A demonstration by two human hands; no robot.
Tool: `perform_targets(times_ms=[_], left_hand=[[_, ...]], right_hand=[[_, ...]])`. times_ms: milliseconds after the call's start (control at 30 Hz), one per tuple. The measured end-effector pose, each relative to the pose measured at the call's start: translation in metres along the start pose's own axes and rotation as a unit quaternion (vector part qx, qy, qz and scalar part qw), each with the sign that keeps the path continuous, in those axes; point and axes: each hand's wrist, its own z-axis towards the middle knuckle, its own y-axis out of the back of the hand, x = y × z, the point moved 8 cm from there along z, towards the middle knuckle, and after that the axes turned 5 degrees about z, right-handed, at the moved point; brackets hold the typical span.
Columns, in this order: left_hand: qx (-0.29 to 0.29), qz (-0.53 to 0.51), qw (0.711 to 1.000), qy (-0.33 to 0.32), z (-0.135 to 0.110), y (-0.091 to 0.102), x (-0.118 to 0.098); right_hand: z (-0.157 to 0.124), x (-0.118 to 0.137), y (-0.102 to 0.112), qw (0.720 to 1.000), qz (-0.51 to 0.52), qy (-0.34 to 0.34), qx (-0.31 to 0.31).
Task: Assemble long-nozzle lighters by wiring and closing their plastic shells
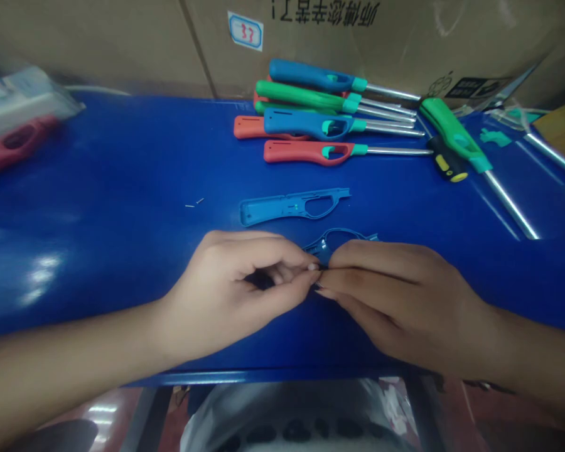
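My left hand (235,285) and my right hand (395,295) meet fingertip to fingertip over the near part of the blue table (122,207). Both are closed in a pinch on a blue plastic lighter shell half (341,240), most of which they hide. A second blue shell half (294,206) lies flat on the table just beyond them, inner side up. Two tiny metal pins (195,203) lie to its left.
Several long-nosed lighters (329,119) in blue, green and red lie stacked at the back. A green lighter (456,135) and a black-and-yellow screwdriver (447,164) lie to the right. Cardboard boxes (358,37) stand behind. A red lighter in packaging (14,135) lies far left.
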Motion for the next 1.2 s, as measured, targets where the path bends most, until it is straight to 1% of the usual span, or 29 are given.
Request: perform_targets(times_ms=[100,167,233,300,433,567,633,700,733,800,967,1033,1100,1200], left_hand=[[0.015,-0.032,0.999,0.025,0.001,-0.001,0.004],[0.017,-0.054,0.998,0.041,0.002,-0.001,0.006],[0.010,-0.069,0.996,0.051,0.002,0.001,0.007],[0.008,-0.072,0.996,0.051,0.003,0.002,0.007],[0.013,-0.042,0.999,0.014,0.004,0.002,0.001],[0.005,0.015,1.000,-0.027,0.004,0.006,-0.002],[0.027,0.046,0.997,-0.050,0.003,0.004,-0.003],[0.054,0.069,0.994,-0.067,0.002,0.000,-0.002],[0.063,0.076,0.993,-0.071,0.001,-0.001,-0.001],[0.073,0.084,0.991,-0.079,0.000,-0.003,0.001],[0.095,0.126,0.981,-0.109,-0.003,-0.006,0.003],[0.098,0.135,0.980,-0.109,-0.003,-0.006,0.005],[0.101,0.140,0.979,-0.107,-0.002,-0.005,0.006],[0.120,0.137,0.977,-0.109,-0.002,-0.006,0.006]], right_hand=[[0.002,0.002,0.006,1.000,0.012,0.000,0.003],[0.004,0.000,0.016,0.999,0.021,-0.026,-0.012],[0.005,-0.007,0.025,0.996,0.035,-0.069,-0.035],[0.005,-0.014,0.030,0.992,0.067,-0.097,-0.046],[0.005,-0.024,0.025,0.980,0.139,-0.137,-0.033],[0.003,-0.033,0.026,0.965,0.170,-0.193,-0.052],[0.001,-0.038,0.029,0.952,0.198,-0.223,-0.069],[-0.001,-0.042,0.032,0.942,0.222,-0.237,-0.086],[-0.001,-0.042,0.035,0.940,0.225,-0.238,-0.092],[-0.001,-0.041,0.039,0.947,0.208,-0.226,-0.097],[0.002,-0.035,0.042,0.974,0.107,-0.185,-0.072],[0.003,-0.033,0.045,0.981,0.076,-0.162,-0.078],[0.002,-0.031,0.049,0.984,0.063,-0.138,-0.094],[0.001,-0.031,0.051,0.984,0.048,-0.136,-0.104]])
